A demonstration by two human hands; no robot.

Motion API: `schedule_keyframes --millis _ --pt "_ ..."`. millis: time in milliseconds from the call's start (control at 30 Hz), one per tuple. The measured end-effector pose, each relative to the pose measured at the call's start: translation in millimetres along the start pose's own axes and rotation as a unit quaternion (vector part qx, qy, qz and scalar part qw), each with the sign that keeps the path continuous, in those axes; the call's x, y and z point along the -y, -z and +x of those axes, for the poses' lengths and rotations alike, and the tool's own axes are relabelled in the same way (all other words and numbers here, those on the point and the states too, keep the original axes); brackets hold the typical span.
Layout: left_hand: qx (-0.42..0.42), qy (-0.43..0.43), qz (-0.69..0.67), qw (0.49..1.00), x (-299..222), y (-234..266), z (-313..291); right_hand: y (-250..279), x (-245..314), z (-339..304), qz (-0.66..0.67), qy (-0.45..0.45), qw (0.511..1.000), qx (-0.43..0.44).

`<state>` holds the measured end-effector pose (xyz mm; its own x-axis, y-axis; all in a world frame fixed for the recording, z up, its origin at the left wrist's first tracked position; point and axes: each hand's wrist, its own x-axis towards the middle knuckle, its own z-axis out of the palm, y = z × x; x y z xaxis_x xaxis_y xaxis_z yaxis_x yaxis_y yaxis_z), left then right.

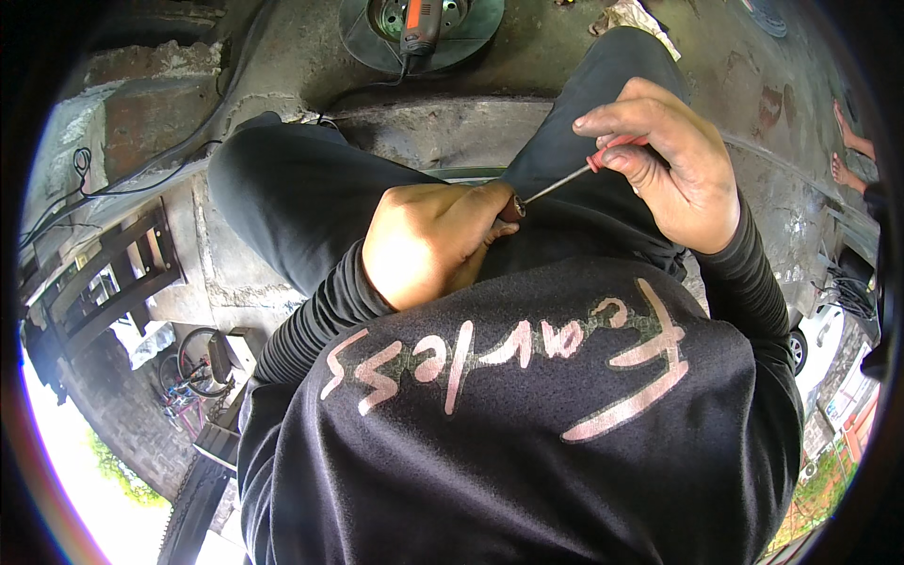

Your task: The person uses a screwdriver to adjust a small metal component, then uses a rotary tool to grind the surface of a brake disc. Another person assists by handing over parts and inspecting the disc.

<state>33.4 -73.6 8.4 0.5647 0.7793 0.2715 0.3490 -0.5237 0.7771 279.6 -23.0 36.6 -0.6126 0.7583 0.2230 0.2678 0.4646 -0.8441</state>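
Observation:
My right hand (683,174) grips a screwdriver (560,183) by its red handle, the thumb and fingers pinching round it. The thin metal shaft slants down to the left, toward my left hand (412,240). In that closed left hand sits a small reddish-brown piece (512,209), mostly hidden by the fingers, so its kind cannot be made out. The screwdriver's tip meets or nearly meets the end of this piece. Both hands are above my lap, between my black-trousered legs (282,193).
An orange and dark corded power tool (421,30) rests on a round metal disc (363,42) ahead of me. Crumpled paper (645,21) lies past my right knee. Black cables (85,193) run along the left. Another person's bare feet (847,151) show at the far right. A bicycle (196,363) stands at left.

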Motion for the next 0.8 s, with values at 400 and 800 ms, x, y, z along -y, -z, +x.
schedule_keyframes --millis 400,800 --pt "0.0 -0.053 0.102 0.993 0 4 1 -2 6 -2 -0.029 -0.026 0.999 0.002" --pt "-0.021 0.012 0.041 0.999 -3 3 3 11 26 -1 -0.05 -0.091 0.994 0.035"
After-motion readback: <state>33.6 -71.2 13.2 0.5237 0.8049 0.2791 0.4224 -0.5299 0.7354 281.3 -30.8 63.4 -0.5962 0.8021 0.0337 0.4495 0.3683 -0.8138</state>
